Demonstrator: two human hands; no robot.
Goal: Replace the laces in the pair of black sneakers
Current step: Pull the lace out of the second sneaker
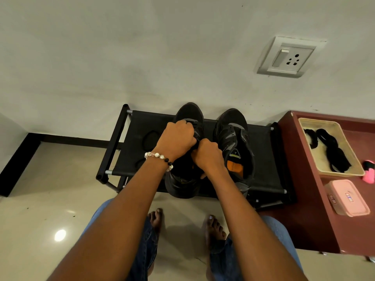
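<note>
- Left hand and right hand meet at centre, fingers curled round the lacing area of the left sneaker.
- Both sneakers lie side by side on the black shoe rack, long axes toward 12 o'clock, toes at the wall; right sneaker untouched.
- At 3 o'clock, a beige tray on the maroon worktop holds black laces; a closed pink box lies nearer.

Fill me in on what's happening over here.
A person stands barefoot at a low black rack holding two black sneakers. Both hands are on the left sneaker: the left hand, with a bead bracelet at the wrist, and the right hand are curled at its lacing area. The right sneaker sits untouched with no laces visible. Black laces lie in a tray on the red-brown table.
</note>
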